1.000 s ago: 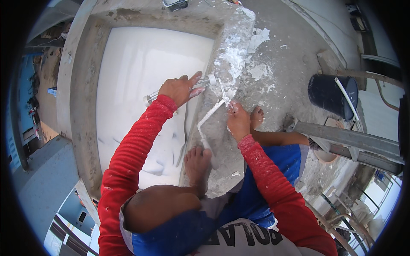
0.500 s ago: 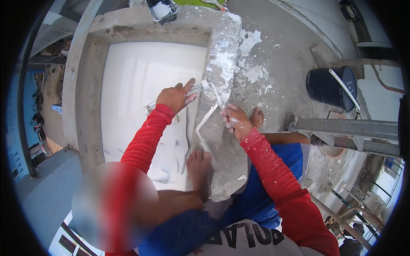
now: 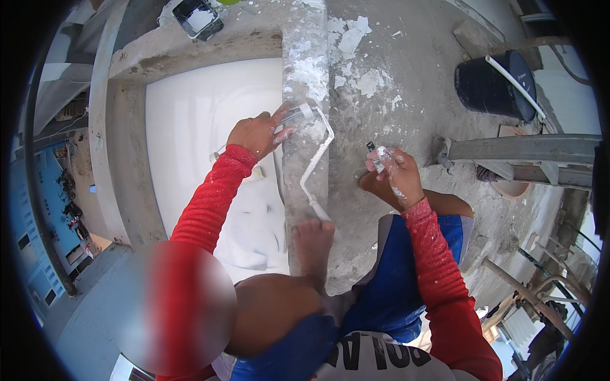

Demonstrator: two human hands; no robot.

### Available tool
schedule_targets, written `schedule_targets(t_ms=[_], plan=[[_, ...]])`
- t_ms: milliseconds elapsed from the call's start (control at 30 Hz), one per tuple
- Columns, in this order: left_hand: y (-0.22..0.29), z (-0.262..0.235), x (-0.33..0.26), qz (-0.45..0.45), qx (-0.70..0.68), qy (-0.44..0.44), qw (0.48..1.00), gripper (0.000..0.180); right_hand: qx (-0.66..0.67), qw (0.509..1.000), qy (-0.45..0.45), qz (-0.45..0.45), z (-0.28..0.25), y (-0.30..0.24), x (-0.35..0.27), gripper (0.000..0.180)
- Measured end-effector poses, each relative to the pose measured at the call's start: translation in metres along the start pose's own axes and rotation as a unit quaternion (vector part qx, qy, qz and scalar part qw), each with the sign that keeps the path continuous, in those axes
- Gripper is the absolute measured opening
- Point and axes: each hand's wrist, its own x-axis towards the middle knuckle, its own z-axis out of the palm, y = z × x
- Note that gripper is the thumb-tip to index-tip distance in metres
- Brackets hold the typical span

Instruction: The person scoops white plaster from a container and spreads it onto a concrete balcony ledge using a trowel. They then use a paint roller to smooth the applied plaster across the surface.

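Observation:
My left hand (image 3: 257, 135) is closed around the wire cage of a bare paint roller frame (image 3: 316, 164). The frame's bent rod is crusted with white paint, and its pale handle end points down towards my foot. Apart from it, to the right, my right hand (image 3: 399, 173) pinches a small white-smeared object with a dark end (image 3: 379, 159). Its kind is hard to make out. White paint marks the fingers of both hands. Below my left hand lies a smooth white surface (image 3: 190, 114) inside a raised concrete frame (image 3: 130, 152).
A black tub with white paint (image 3: 198, 19) sits on the far ledge. Dried white flakes (image 3: 368, 82) litter the concrete floor. To the right are a dark bucket (image 3: 489, 86) with a white pipe (image 3: 511, 82) and a grey metal beam (image 3: 521, 149). My bare foot (image 3: 312, 244) rests near the roller handle.
My right hand has left the roller rod and moved right, with the small dark-ended object showing in it. My left hand still grips the roller cage. The view has shifted slightly.

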Motion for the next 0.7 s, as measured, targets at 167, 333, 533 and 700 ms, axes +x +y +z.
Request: schedule_targets(t_ms=[167, 333, 533, 700], plan=[[0.005, -0.006, -0.005, -0.028, -0.019, -0.006, 0.999, 0.056, 0.077, 0.993, -0.052, -0.066, 0.033, 0.001, 0.013, 0.041], [0.005, -0.003, -0.001, -0.026, -0.023, 0.0, 0.999, 0.056, -0.001, 0.997, -0.02, -0.08, 0.049, 0.025, 0.051, 0.031], [0.005, -0.006, 0.003, -0.047, -0.014, -0.022, 0.999, 0.062, -0.212, 0.955, 0.041, -0.205, 0.062, 0.012, 0.066, 0.019], [0.003, -0.001, 0.007, -0.05, -0.03, -0.027, 0.998, 0.067, -0.218, 0.934, 0.058, -0.277, 0.063, 0.017, 0.071, 0.019]])
